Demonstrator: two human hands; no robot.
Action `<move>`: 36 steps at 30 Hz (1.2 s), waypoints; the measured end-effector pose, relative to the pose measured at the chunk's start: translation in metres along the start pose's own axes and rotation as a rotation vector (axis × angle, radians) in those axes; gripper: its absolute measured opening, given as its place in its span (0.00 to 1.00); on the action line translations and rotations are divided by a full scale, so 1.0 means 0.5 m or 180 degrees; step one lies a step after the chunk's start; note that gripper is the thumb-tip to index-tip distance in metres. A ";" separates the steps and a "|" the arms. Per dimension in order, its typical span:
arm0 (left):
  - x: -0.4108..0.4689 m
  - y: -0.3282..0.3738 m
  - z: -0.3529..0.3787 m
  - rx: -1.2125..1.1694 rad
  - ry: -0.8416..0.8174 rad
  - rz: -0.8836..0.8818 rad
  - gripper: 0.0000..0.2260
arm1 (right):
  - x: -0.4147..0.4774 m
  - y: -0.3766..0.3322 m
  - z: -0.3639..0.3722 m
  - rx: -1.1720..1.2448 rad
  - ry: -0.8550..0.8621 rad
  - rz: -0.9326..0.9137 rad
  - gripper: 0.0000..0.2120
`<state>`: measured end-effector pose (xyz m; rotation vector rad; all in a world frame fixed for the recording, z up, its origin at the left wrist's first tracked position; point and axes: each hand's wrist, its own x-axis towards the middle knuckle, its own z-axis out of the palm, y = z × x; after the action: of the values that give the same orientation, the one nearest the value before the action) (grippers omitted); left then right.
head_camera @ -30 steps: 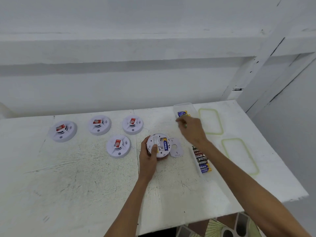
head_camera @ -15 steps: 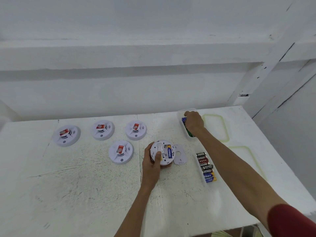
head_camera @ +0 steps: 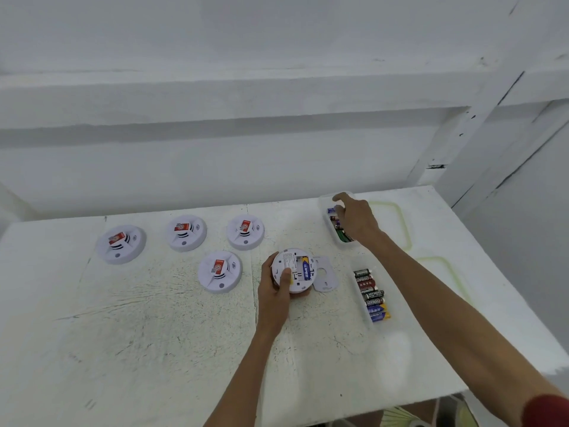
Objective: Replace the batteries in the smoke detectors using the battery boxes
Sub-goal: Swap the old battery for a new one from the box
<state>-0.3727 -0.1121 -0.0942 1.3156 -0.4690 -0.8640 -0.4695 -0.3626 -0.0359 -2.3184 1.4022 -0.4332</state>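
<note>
One smoke detector [head_camera: 292, 271] sits open on the bench [head_camera: 154, 334], with the left hand [head_camera: 274, 291] gripping it.
The right hand [head_camera: 358, 221] is over the far battery box [head_camera: 324, 204]; I cannot tell what its fingers hold. Mixing up the boxes could put an old battery back in.

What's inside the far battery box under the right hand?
Loose batteries: a blue one at the far end, green ones nearer. The right hand covers part of the far battery box; the rest is hidden.

Bright, even, diffuse light nearly merges the white counter [head_camera: 154, 349] and wall [head_camera: 277, 41]. Shadows are faint and soft. Wide-angle distortion bends the edges. Detail is soft overall, and the right hand [head_camera: 357, 220] is slightly blurred.
</note>
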 end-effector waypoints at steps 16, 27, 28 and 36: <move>-0.001 0.000 0.001 0.0222 0.0049 0.0245 0.17 | -0.228 -0.106 0.006 0.1309 -0.0995 -0.1009 0.08; 0.010 -0.020 -0.009 0.0400 0.0066 0.0275 0.21 | -0.246 -0.096 0.042 0.0626 -0.0935 -0.0598 0.34; 0.009 -0.019 -0.008 0.0413 0.0080 0.0269 0.21 | -0.243 -0.094 0.045 0.0721 -0.0975 -0.0504 0.39; 0.008 -0.011 -0.007 0.0318 0.0092 0.0267 0.15 | -0.244 -0.083 0.053 0.1689 -0.1273 0.0204 0.29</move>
<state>-0.3691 -0.1128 -0.1008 1.3880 -0.5466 -0.7593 -0.4804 -0.2321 -0.0459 -1.7990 1.0140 -0.2604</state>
